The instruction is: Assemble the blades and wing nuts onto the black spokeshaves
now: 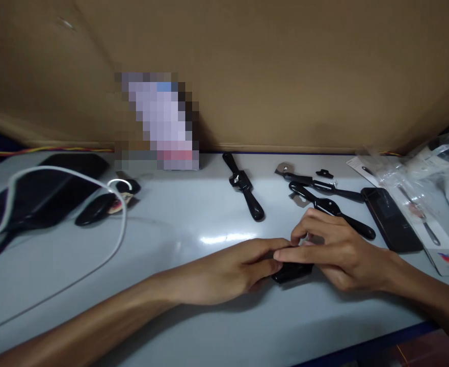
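Observation:
A glossy black tool part (292,273) is between my hands just above the table, mostly covered by fingers; its exact kind is hidden. My left hand (235,270) is closed on its left side, thumb and fingers together. From the right, my right hand (342,255) presses its index finger and thumb on the same part, fingers curled. Just behind the right hand lies a black spokeshave (327,205), with another spokeshave (323,187) beyond it. Further left rests a third spokeshave (243,186), set at a slant. A small black cap piece (324,174) lies behind them.
At right are a black phone (392,219) and clear plastic packaging with printed card (438,250). On the left, a white cable (123,224) loops over the table near a dark flat object (52,188) and a black mouse-like object (94,209). Cardboard (270,71) stands behind.

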Demonstrator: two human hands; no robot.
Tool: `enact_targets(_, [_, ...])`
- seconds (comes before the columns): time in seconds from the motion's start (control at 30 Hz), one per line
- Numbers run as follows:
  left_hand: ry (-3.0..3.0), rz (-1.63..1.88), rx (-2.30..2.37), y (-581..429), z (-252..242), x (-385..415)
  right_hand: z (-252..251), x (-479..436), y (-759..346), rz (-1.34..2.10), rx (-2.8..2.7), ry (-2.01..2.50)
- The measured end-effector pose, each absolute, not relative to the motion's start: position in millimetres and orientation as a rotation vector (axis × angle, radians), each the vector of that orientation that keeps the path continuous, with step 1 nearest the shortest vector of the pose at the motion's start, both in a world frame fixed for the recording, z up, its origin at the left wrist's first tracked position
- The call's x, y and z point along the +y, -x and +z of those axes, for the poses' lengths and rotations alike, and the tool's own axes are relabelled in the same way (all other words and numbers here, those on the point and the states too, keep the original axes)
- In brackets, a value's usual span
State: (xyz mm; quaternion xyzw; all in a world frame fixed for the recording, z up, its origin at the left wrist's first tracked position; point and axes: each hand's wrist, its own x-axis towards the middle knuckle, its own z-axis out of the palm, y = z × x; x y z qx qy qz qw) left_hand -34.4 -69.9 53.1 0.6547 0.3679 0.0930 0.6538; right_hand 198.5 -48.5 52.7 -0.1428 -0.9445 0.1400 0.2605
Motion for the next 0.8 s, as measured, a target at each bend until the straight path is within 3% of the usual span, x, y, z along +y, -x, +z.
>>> enact_targets(0.8, [-1.323,0.258,0.866,35.1,48.3,-70.7,47.4,-54.8,-195.0,0.352,-2.46,0.489])
